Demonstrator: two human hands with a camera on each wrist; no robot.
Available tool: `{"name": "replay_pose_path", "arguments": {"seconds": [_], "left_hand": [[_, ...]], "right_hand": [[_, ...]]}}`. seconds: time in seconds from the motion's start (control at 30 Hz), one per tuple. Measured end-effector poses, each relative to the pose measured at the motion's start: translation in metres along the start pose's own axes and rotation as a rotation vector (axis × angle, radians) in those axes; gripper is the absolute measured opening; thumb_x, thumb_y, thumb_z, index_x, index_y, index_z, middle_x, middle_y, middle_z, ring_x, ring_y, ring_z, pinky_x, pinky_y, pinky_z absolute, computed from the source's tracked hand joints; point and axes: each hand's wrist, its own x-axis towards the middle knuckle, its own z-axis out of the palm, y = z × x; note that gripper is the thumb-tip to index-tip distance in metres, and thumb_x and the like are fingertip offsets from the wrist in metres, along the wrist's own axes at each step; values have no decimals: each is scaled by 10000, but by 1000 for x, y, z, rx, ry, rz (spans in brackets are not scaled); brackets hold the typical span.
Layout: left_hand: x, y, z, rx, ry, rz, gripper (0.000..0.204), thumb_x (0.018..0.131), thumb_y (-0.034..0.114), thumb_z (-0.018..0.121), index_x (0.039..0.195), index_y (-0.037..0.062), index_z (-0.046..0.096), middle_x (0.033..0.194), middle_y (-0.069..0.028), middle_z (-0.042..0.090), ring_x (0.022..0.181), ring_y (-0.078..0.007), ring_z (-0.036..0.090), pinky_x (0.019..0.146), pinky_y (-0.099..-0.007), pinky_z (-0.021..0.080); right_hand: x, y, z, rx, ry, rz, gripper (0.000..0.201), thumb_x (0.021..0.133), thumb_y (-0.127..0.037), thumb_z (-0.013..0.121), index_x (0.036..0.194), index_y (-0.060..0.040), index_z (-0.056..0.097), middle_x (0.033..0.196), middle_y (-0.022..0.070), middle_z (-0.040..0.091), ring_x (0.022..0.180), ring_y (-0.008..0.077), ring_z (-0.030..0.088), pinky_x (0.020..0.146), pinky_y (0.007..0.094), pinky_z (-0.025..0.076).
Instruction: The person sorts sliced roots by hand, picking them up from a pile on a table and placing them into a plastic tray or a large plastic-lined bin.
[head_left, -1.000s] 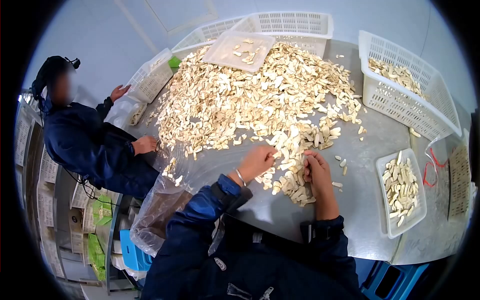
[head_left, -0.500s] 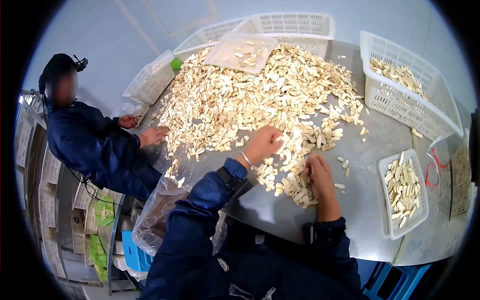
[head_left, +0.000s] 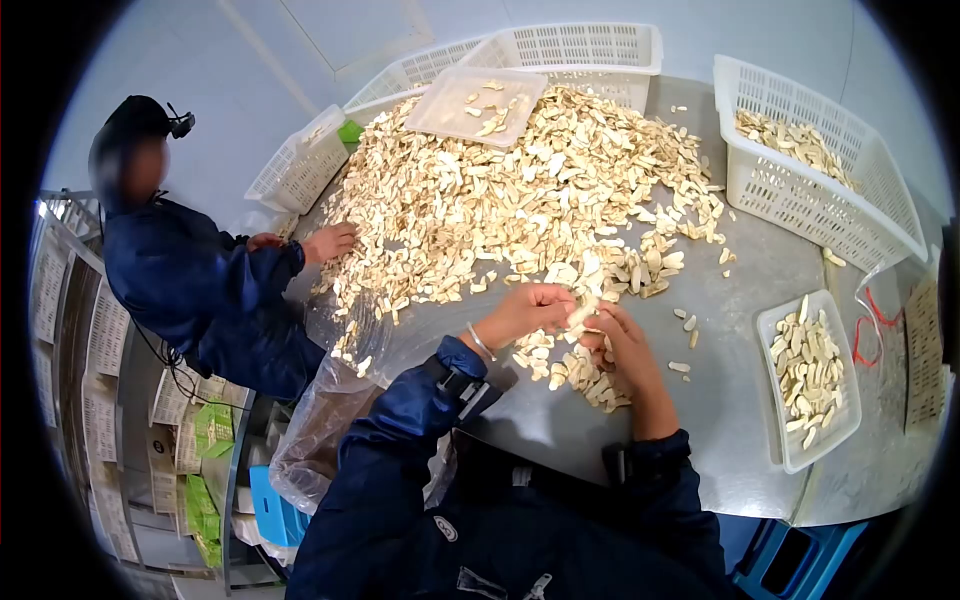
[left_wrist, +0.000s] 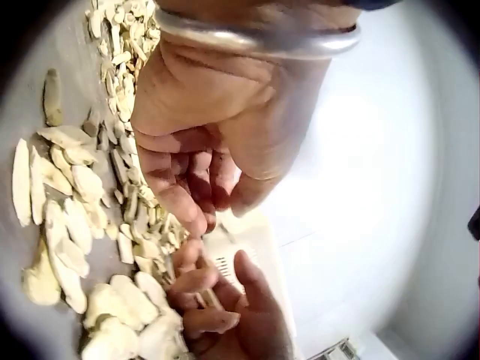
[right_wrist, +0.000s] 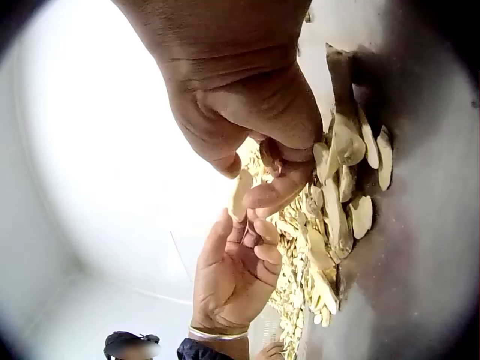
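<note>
My left hand [head_left: 525, 312] and right hand [head_left: 628, 345] meet over the near edge of a big heap of pale dried slices [head_left: 480, 200]. Between their fingertips is one pale, elongated slice [right_wrist: 240, 193]. The right thumb and fingers pinch its upper end in the right wrist view, while the left thumb and fingertips close on its lower end. In the left wrist view, the left fingers are curled, with the fingertips right at the right hand's. Below the hands, a small pile of slices [head_left: 590, 378] lies on the metal table [head_left: 720, 450].
A white tray [head_left: 850, 415] of slices stands at right, a large white basket [head_left: 800, 205] behind it. A shallow tray [head_left: 440, 110] rests on the heap; more baskets [head_left: 600, 50] line the back. Another person [head_left: 205, 270] works at left, near a clear plastic bag [head_left: 320, 430].
My left hand moved forward to the pile, then came back to the right hand; a slice now shows between them. The other person's hand reached further over the heap.
</note>
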Motion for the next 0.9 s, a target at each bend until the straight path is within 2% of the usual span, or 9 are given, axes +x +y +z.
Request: {"name": "replay_pose_path", "arguments": {"seconds": [0.13, 0.23, 0.27, 0.37, 0.4, 0.53, 0.73, 0.83, 0.9], "left_hand": [[18, -8, -27, 448, 225, 241, 163, 943, 185, 681, 941, 23, 669, 782, 6, 648, 644, -74, 570, 577, -253, 478], [36, -27, -41, 804, 428, 299, 204, 833, 204, 752, 954, 51, 692, 748, -69, 648, 661, -216, 621, 614, -330, 502], [39, -36, -36, 769, 452, 423, 228, 780, 207, 755, 905, 46, 653, 818, -129, 640, 722, -327, 625, 669, -409, 512], [31, -25, -21, 992, 418, 316, 192, 804, 199, 729, 898, 57, 640, 918, -134, 658, 791, -324, 646, 706, -429, 515], [31, -27, -23, 1015, 429, 421, 145, 822, 174, 693, 879, 54, 635, 828, -117, 646, 743, -331, 628, 678, -420, 507], [29, -41, -33, 775, 386, 261, 33, 919, 65, 637, 924, 33, 643, 760, -61, 696, 578, -83, 641, 503, -253, 485], [25, -54, -46, 300, 247, 116, 66, 966, 51, 591, 965, 18, 648, 760, 10, 655, 694, -47, 653, 543, -219, 504], [24, -53, -44, 160, 195, 166, 159, 948, 78, 580, 794, 37, 593, 653, 8, 622, 624, -46, 611, 532, -228, 471], [14, -43, -38, 236, 276, 127, 76, 968, 61, 576, 973, 18, 639, 719, 4, 644, 641, -39, 595, 560, -216, 492]], "right_hand": [[14, 16, -10, 15, -76, -44, 269, 1019, -232, 576, 1225, -61, 598, 855, 7, 594, 595, 71, 513, 470, 202, 353], [18, 18, -19, 72, -158, -34, 242, 1009, -229, 595, 1178, -55, 599, 867, -9, 580, 637, 66, 533, 477, 203, 364], [19, 17, -21, 49, -138, -23, 234, 1005, -218, 600, 1169, -52, 600, 848, -8, 580, 625, 65, 528, 472, 205, 362], [9, 4, -15, 1, -92, -13, 203, 997, -192, 607, 1146, -54, 609, 807, -9, 582, 589, 65, 514, 460, 209, 363], [9, 5, -16, -1, -93, -25, 190, 998, -187, 605, 1141, -62, 615, 805, -13, 586, 578, 65, 512, 458, 208, 368], [12, 9, -12, 32, -56, -29, 182, 991, -167, 609, 1138, -61, 617, 802, -13, 591, 569, 70, 517, 466, 214, 389], [13, 11, -17, 56, -81, -13, 187, 990, -164, 593, 1139, -51, 609, 810, -3, 587, 570, 80, 511, 483, 219, 394], [11, 9, -14, 78, -80, -27, 182, 988, -158, 587, 1132, -49, 612, 800, -6, 573, 570, 77, 499, 480, 218, 386], [10, 8, -14, 109, -84, -23, 180, 985, -148, 586, 1132, -46, 612, 791, -9, 563, 572, 71, 489, 475, 215, 377]]}}
